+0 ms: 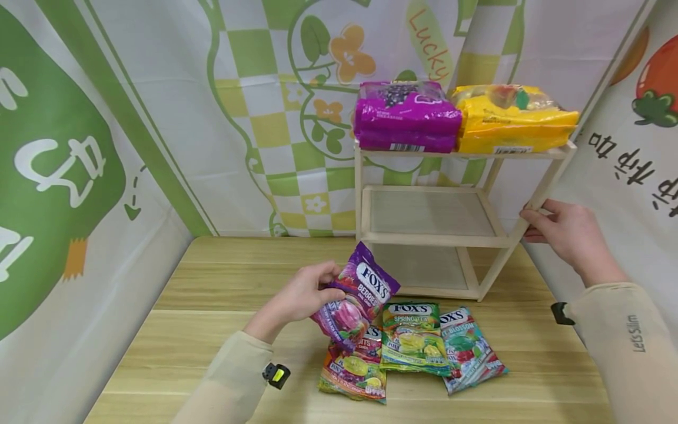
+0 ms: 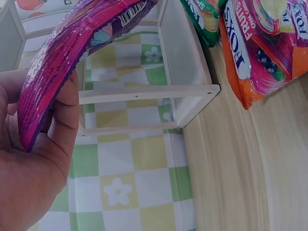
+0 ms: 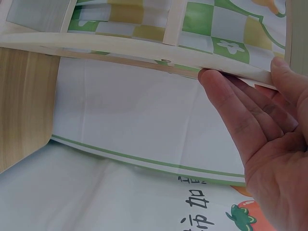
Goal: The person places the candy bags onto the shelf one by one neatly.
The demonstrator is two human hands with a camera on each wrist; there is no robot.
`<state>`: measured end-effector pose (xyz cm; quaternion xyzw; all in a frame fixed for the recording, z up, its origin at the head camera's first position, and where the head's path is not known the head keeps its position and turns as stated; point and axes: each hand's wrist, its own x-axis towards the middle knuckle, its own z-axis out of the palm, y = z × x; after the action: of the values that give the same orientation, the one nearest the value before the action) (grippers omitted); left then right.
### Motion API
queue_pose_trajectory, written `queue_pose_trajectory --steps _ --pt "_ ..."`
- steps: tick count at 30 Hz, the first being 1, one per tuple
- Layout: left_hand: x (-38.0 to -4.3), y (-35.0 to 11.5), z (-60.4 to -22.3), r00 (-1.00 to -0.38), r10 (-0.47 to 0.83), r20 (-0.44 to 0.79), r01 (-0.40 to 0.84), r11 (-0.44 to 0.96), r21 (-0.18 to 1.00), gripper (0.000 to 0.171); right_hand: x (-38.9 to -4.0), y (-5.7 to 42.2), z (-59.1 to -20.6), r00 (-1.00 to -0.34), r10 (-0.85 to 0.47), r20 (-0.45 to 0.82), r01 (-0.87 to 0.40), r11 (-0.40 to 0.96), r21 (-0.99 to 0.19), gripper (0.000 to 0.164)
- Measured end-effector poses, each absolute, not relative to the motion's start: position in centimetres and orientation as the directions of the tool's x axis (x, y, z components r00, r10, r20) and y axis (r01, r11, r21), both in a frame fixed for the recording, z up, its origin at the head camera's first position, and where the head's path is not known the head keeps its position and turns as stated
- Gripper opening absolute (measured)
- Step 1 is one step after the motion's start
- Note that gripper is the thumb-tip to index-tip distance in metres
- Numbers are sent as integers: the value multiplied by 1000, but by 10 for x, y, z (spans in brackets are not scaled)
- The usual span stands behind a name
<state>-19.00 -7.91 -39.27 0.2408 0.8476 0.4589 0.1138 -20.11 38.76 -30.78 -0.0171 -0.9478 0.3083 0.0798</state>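
Observation:
My left hand (image 1: 305, 292) grips a purple Fox's Berries candy bag (image 1: 354, 297) by its left edge, raised in front of the wooden shelf rack (image 1: 439, 240). In the left wrist view the purple bag (image 2: 82, 53) appears edge-on between thumb and fingers. Partly behind it lies an orange-and-red Fox's Fruits bag (image 1: 354, 377). Beside that are a green Spring Tea bag (image 1: 413, 338) and a pale blue Blossom bag (image 1: 471, 350), all on the table. My right hand (image 1: 574, 235) pinches the rack's right front post (image 3: 240, 73) between thumb and fingers.
On the rack's top stand purple packs (image 1: 408, 121) and yellow packs (image 1: 514, 121). Its middle shelf (image 1: 431, 213) and bottom shelf (image 1: 424, 268) show bare panels. The wooden table (image 1: 222, 318) is bounded by printed cloth walls (image 1: 159, 118) at the back and both sides.

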Motion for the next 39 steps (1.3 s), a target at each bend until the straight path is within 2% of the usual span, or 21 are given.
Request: queue_pose_trajectory --steps 31,39 --pt "-197 -62 -382 -869 491 64 293 405 866 14 -201 388 -308 -988 84 131 -11 803 -596 65" --pt "-199 -56 -380 -877 475 74 256 331 908 14 -202 388 -308 -988 86 127 -7 802 -597 64"
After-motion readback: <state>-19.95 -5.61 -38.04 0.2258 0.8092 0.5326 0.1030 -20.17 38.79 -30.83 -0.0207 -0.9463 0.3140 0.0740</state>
